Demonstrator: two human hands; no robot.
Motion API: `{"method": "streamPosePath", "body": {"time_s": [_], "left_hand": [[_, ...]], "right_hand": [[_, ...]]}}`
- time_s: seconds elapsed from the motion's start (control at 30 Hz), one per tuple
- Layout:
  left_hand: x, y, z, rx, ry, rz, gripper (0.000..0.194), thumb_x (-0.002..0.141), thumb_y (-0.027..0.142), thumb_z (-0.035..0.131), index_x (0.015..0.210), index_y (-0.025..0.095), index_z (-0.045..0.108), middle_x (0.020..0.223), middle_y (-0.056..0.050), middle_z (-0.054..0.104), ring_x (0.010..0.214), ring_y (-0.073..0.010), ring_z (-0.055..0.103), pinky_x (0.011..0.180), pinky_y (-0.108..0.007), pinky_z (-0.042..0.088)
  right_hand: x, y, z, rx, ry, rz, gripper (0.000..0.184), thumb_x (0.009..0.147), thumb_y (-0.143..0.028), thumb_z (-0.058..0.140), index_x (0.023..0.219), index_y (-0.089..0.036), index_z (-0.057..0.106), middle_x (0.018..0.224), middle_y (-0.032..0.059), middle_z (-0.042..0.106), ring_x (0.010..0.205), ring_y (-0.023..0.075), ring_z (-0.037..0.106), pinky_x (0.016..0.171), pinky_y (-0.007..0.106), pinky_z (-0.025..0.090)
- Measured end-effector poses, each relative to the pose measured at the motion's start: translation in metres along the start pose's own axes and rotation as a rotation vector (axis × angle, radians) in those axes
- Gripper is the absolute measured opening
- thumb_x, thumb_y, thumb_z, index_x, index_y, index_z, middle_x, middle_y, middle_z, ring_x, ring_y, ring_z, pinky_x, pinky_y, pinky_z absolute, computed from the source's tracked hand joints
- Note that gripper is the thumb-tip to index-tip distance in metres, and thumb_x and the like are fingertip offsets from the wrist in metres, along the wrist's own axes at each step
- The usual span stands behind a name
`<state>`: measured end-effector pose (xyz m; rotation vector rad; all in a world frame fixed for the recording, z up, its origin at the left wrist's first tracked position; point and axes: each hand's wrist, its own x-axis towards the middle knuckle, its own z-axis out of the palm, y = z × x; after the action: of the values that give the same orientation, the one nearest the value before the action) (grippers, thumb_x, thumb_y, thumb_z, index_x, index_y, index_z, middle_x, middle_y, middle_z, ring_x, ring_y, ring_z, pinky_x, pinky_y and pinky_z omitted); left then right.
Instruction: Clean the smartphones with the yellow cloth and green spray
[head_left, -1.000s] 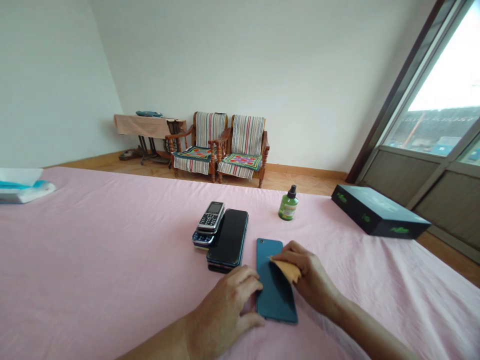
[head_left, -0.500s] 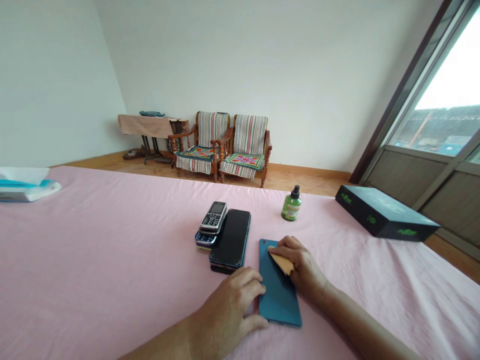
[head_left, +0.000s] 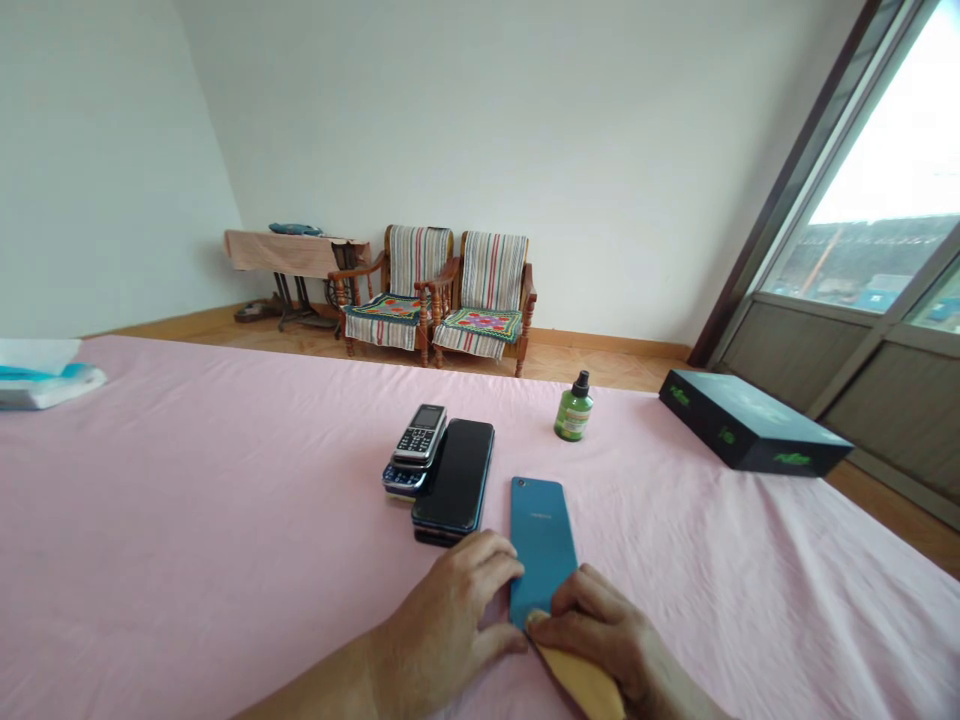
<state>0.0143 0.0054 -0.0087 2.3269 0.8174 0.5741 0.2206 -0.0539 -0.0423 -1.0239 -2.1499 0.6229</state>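
A blue smartphone [head_left: 541, 535] lies back side up on the pink cloth, its camera at the far left corner. My left hand [head_left: 457, 600] steadies it, curled fingers against its left edge and thumb by its near corner. My right hand [head_left: 604, 630] is closed on a folded yellow wiping cloth [head_left: 581, 680], pressed on the phone's near end, which it hides. Left of this phone, a black smartphone [head_left: 455, 475] rests on top of another. Beside that stack, a silver keypad phone [head_left: 420, 437] lies on a dark blue keypad phone [head_left: 403, 480].
A green bottle [head_left: 574, 410] with a black cap stands beyond the phone. To the right sits a black box [head_left: 750, 420] with green lettering. A tissue pack [head_left: 52, 385] lies at the far left of the pink sheet [head_left: 225, 500]. Two wooden armchairs [head_left: 487, 275] stand behind.
My right hand has slid the yellow cloth down the phone's back from its far end to its near end. My left hand stays at the phone's left edge.
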Motion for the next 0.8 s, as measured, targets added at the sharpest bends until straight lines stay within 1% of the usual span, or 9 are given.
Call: {"method": "streamPosePath", "body": {"time_s": [0.07, 0.13, 0.2, 0.23, 0.33, 0.43, 0.53, 0.67, 0.8], "left_hand": [[0.0, -0.001, 0.0, -0.001, -0.005, 0.003, 0.042, 0.07, 0.016, 0.083, 0.109, 0.017, 0.066, 0.115, -0.008, 0.061, 0.109, -0.0231, 0.058, 0.097, -0.033, 0.046], [0.0, -0.002, -0.001, 0.006, -0.016, -0.003, 0.044, 0.069, 0.018, 0.084, 0.109, 0.016, 0.067, 0.115, -0.009, 0.061, 0.109, -0.0236, 0.058, 0.097, -0.033, 0.046], [0.001, -0.002, -0.002, 0.012, -0.028, -0.006, 0.046, 0.068, 0.018, 0.085, 0.111, 0.016, 0.067, 0.115, -0.009, 0.061, 0.11, -0.024, 0.058, 0.098, -0.033, 0.046], [0.001, -0.002, -0.002, 0.013, -0.031, -0.007, 0.046, 0.069, 0.018, 0.085, 0.111, 0.015, 0.067, 0.116, -0.01, 0.061, 0.11, -0.0241, 0.058, 0.098, -0.033, 0.045], [0.001, -0.003, -0.002, 0.008, -0.032, -0.012, 0.047, 0.069, 0.018, 0.085, 0.112, 0.015, 0.067, 0.116, -0.01, 0.062, 0.111, -0.0243, 0.058, 0.1, -0.034, 0.045], [0.001, -0.004, -0.001, 0.007, -0.025, -0.014, 0.046, 0.069, 0.018, 0.084, 0.112, 0.016, 0.067, 0.116, -0.009, 0.062, 0.111, -0.0245, 0.058, 0.1, -0.035, 0.045], [0.0, -0.006, 0.001, 0.01, -0.017, 0.0, 0.047, 0.069, 0.018, 0.084, 0.113, 0.016, 0.066, 0.117, -0.009, 0.061, 0.111, -0.0242, 0.058, 0.1, -0.035, 0.045], [-0.001, -0.007, 0.002, 0.012, -0.02, 0.008, 0.047, 0.069, 0.019, 0.084, 0.113, 0.015, 0.066, 0.117, -0.01, 0.061, 0.111, -0.0241, 0.058, 0.1, -0.034, 0.045], [0.0, -0.006, 0.001, 0.008, -0.013, 0.001, 0.046, 0.07, 0.019, 0.084, 0.113, 0.017, 0.067, 0.117, -0.009, 0.062, 0.111, -0.0251, 0.058, 0.1, -0.036, 0.045]], "right_hand": [[0.002, 0.003, -0.004, 0.041, 0.022, 0.031, 0.022, 0.08, -0.021, 0.064, 0.101, -0.024, 0.069, 0.091, 0.0059, 0.057, 0.079, 0.0178, 0.059, 0.065, 0.026, 0.046], [0.01, 0.011, -0.013, 0.023, 0.112, 0.094, 0.026, 0.081, -0.013, 0.056, 0.101, -0.023, 0.07, 0.09, 0.006, 0.057, 0.075, 0.0162, 0.06, 0.061, 0.025, 0.046], [0.024, 0.025, -0.024, -0.041, 0.252, 0.158, 0.032, 0.079, -0.006, 0.049, 0.098, -0.021, 0.071, 0.088, 0.0061, 0.058, 0.076, 0.0162, 0.06, 0.063, 0.026, 0.047], [0.032, 0.034, -0.03, -0.085, 0.312, 0.163, 0.033, 0.078, -0.005, 0.048, 0.096, -0.02, 0.071, 0.087, 0.0058, 0.059, 0.077, 0.0167, 0.06, 0.065, 0.027, 0.048], [0.053, 0.059, -0.042, -0.171, 0.365, 0.149, 0.036, 0.073, -0.003, 0.049, 0.095, -0.019, 0.072, 0.084, 0.0049, 0.06, 0.076, 0.0169, 0.06, 0.067, 0.028, 0.048], [0.066, 0.075, -0.043, -0.189, 0.376, 0.148, 0.035, 0.071, -0.002, 0.049, 0.09, -0.018, 0.074, 0.08, 0.004, 0.06, 0.073, 0.0155, 0.059, 0.065, 0.026, 0.048], [0.068, 0.08, -0.04, -0.184, 0.354, 0.139, 0.036, 0.07, -0.001, 0.05, 0.089, -0.018, 0.075, 0.079, 0.0037, 0.059, 0.072, 0.0149, 0.059, 0.064, 0.026, 0.047], [0.057, 0.074, -0.04, -0.186, 0.321, 0.101, 0.037, 0.073, -0.002, 0.051, 0.097, -0.019, 0.075, 0.081, 0.0046, 0.059, 0.073, 0.0157, 0.058, 0.065, 0.027, 0.047], [0.038, 0.057, -0.037, -0.175, 0.257, 0.066, 0.036, 0.078, -0.004, 0.05, 0.102, -0.02, 0.072, 0.084, 0.0055, 0.058, 0.076, 0.0167, 0.058, 0.066, 0.028, 0.047]]}}
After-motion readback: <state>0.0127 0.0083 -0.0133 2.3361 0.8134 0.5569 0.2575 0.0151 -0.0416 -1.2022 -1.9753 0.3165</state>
